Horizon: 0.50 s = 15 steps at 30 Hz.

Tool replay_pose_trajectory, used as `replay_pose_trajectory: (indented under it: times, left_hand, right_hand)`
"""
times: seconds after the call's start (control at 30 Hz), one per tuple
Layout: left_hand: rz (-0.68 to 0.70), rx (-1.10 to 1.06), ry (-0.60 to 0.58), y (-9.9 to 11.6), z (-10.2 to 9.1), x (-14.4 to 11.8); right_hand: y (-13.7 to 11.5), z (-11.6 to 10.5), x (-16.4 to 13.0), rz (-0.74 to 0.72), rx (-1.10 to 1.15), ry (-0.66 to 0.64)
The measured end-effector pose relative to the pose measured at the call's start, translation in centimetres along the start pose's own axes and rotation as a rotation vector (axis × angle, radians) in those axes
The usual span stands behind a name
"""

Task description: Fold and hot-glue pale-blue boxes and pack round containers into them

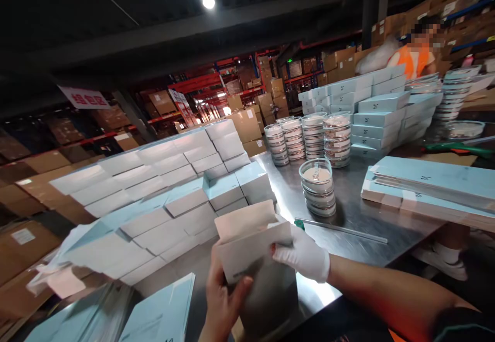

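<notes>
We hold a half-folded box (251,244) at the bottom middle, above the worktop (359,218). Our left hand (224,293) pinches its bottom edge; our gloved right hand (305,254) holds the side, keeping it open.

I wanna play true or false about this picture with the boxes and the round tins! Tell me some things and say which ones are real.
1. The right hand wears a white glove. True.
2. Both hands hold a round tin. False: the right hand and the bare left hand hold a pale folded carton.
3. The metal table is bare. False: it carries stacks of round tins, a wall of pale blue boxes and flat blue cartons.
4. A person in an orange vest stands at the far side, behind more stacked boxes. True.
5. The nearest stack of round tins stands beyond the gloved hand. True.
</notes>
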<state>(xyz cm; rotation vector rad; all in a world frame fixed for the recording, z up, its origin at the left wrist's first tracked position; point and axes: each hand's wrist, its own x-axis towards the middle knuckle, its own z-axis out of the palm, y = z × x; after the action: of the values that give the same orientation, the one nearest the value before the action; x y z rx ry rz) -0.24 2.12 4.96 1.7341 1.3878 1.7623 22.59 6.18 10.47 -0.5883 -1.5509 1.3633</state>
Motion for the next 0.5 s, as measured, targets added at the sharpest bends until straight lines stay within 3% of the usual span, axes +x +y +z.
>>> replay_pose_trajectory:
  times: [0.1, 0.2, 0.27, 0.33, 0.43, 0.5]
  left_hand:
    - [-0.056, 0.021, 0.14, 2.0, 0.1, -0.4]
    - [-0.05, -0.008, 0.322, 2.6, 0.5, -2.2]
    - [-0.031, -0.023, 0.312, 2.3, 0.3, -3.4]
    - [-0.048, 0.01, 0.224, 1.9, -0.3, -4.4]
    - [-0.095, 0.068, 0.151, 1.6, -1.5, -5.1]
    - [-0.098, 0.091, 0.181, 1.5, -2.3, -5.0]
  right_hand:
    - [-0.5, 1.4, 0.4, -0.05, 0.08, 0.077]
    - [-0.5, 2.6, 0.5, 0.04, -0.02, 0.19]
    - [-0.3, 3.2, 0.4, 0.04, -0.135, 0.255]
    - [-0.1, 3.4, 0.2, -0.041, -0.168, 0.288]
    - [0.2, 2.7, 0.0, -0.147, -0.128, 0.221]
    - [0.6, 1.1, 0.2, -0.16, -0.256, 0.181]
